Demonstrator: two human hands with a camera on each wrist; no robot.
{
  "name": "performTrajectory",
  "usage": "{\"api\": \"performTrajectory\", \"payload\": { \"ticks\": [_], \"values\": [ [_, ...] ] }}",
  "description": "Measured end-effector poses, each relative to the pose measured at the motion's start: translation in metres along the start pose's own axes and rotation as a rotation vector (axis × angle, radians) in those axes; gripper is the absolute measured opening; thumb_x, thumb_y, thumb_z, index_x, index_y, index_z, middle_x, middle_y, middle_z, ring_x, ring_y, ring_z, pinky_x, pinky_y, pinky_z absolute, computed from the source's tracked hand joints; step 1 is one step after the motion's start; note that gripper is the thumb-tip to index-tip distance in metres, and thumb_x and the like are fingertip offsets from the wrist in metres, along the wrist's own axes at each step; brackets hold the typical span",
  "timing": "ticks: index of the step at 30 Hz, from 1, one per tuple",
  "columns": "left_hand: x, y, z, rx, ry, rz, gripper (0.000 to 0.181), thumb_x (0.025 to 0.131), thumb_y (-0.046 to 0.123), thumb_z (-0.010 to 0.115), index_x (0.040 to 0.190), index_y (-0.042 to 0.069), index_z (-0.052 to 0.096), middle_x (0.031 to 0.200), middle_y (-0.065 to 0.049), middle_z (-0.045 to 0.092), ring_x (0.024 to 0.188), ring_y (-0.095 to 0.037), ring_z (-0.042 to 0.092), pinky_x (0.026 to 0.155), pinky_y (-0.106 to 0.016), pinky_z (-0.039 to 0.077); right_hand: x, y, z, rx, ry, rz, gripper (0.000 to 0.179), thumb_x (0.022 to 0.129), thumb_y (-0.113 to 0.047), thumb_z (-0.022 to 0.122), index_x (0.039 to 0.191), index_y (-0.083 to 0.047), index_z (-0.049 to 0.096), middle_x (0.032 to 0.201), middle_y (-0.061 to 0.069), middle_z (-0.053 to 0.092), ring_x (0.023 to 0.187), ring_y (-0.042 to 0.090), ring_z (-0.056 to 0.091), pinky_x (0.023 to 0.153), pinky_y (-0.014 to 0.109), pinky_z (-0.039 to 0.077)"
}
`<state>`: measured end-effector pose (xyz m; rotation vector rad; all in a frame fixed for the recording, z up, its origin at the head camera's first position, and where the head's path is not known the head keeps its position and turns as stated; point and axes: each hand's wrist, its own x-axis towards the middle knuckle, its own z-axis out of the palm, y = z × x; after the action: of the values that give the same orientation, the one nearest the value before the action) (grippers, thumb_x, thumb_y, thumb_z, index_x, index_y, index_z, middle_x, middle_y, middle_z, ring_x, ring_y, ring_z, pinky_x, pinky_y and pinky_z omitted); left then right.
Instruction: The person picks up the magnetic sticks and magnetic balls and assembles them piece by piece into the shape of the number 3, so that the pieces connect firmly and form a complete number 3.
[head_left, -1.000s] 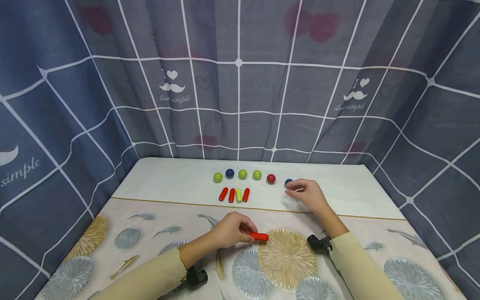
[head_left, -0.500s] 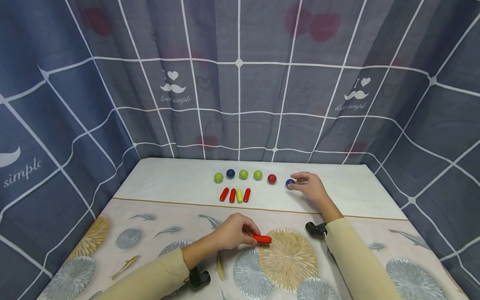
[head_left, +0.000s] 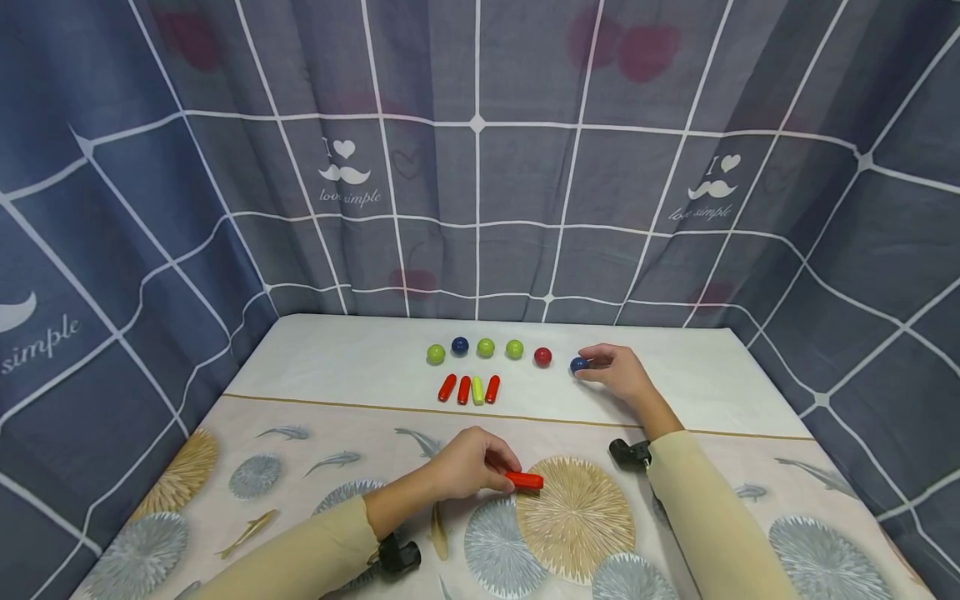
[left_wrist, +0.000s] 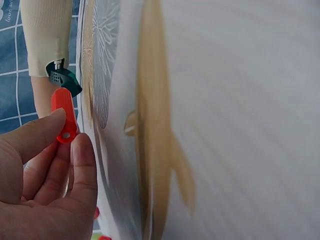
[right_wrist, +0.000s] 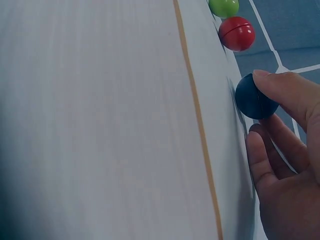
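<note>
My left hand [head_left: 476, 461] pinches a small red plastic piece [head_left: 525, 480] between thumb and fingers, close over the patterned cloth. In the left wrist view this red piece [left_wrist: 64, 102] is long, ridged and rounded, with a small hole near one end. At the back right, my right hand [head_left: 618, 373] has its thumb and fingertips on a dark blue ball [head_left: 577, 365]. The right wrist view shows the blue ball [right_wrist: 254, 97] with a seam, pinched between the thumb and a finger, close to the white surface. The remaining fingers of that hand are bent below it.
Left of the blue ball stands a row: a red ball [head_left: 542, 357], several green balls [head_left: 485, 348] and another blue ball [head_left: 460, 346]. Before them lie red pieces [head_left: 464, 390] and one green piece [head_left: 477, 391]. Checked curtains [head_left: 420, 192] enclose the back and sides.
My right hand has moved slightly back and its fingers have come around the blue ball, now pinching it. The left hand with the red piece has shifted slightly right.
</note>
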<state>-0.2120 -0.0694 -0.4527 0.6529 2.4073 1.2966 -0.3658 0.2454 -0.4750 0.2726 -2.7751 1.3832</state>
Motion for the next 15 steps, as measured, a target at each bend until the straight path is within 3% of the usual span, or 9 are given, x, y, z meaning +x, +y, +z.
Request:
{"api": "performTrajectory", "payload": {
  "ticks": [15],
  "values": [
    [-0.0007, 0.002, -0.0007, -0.033, -0.015, -0.015, 0.016, 0.075, -0.002, 0.087, 0.086, 0.008, 0.081, 0.075, -0.001, 0.074, 0.067, -0.009, 0.06, 0.062, -0.019, 0.05, -0.001, -0.0016, 0.0016, -0.006, -0.001, 0.023, 0.044, 0.084, -0.016, 0.085, 0.125, -0.006, 0.072, 0.121, 0.017, 0.074, 0.112, 0.032, 0.071, 0.1, 0.047, 0.054]
  ]
}}
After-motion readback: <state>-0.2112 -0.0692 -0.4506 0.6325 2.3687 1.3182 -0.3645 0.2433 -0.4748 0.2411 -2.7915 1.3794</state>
